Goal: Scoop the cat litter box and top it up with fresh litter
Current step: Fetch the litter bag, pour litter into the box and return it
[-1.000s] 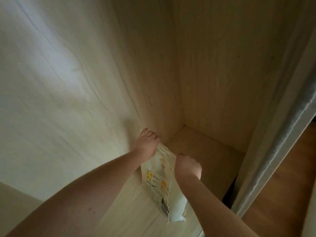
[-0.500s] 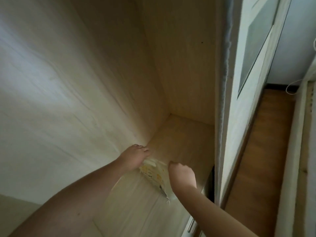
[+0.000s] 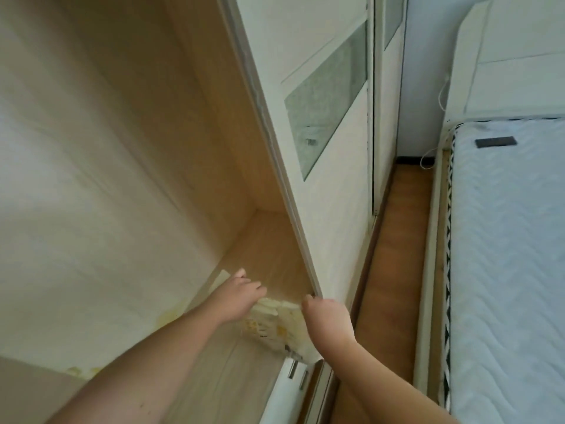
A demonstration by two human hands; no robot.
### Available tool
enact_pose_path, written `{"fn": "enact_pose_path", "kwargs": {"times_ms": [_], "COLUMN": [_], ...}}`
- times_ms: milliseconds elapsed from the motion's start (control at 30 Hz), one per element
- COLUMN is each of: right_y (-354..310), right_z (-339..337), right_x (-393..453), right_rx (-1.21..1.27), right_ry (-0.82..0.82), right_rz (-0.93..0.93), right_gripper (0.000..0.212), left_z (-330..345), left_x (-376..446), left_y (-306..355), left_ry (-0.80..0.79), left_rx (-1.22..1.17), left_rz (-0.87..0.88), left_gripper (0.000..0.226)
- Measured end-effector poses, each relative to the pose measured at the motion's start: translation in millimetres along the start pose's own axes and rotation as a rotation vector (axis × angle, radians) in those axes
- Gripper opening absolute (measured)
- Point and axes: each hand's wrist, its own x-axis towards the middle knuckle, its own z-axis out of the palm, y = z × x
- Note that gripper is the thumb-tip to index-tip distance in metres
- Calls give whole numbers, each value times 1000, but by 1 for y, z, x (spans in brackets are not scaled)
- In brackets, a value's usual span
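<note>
Right, both hands, left & right, grip litter bag top betw them

two bare forearms reach in from the bottom edge, with no sleeve, cuff, glove, watch, band or ring visible on either. the left hand shows its back and a row of knuckles; the fingers are short and rounded, the nails not clear enough to describe. the right hand is seen from the back, with a smooth wrist and a broad forearm below it. the left forearm looks thicker nearest the camera.
</note>
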Motion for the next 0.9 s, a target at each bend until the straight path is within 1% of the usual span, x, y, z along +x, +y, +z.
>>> {"fn": "enact_pose_path", "kwargs": {"times_ms": [67,133,233,300,400,433,533,667,733,833,900], "right_y": [21,40,74,97,130,139,166,193,202,211,210], "right_z": [-13,-24,-48,-64,-96,-107,-136,-159,-165,-168,-168], "right_x": [-35,-68,-129,-170,-233,-253,-312,-383,-413,-452,-473], "right_rx": [-27,-42,-89,-126,-188,-206,-270,-252,-222,-228,-251], "right_ry": [22,40,33,48,86,100,137,159,200,296,333], "right_rz": [18,29,80,119,170,184,275,450,527,623,640], "right_gripper": [28,26,21,21,20,19,13,22,22,20,17], "left_z": [-18,-38,-80,-106,-147,-163,-213,-278,-304,-332,-343], "left_x": [-1,1,3,3,5,5,1,-14,-22,-29,-34], "left_y": [33,68,133,171,223,241,296,370,401,432,443], "left_ry": [35,71,95,128,244,264,291,379,421,460,478], "left_rx": [-11,-35,-42,-44,-74,-86,-89,-82,-83,-77,-67], "left_rz": [23,-8,-40,-25,56,89,163,266,323,391,433], "left_gripper": [33,37,26,19,6,5,11,14,11,10,11]}}
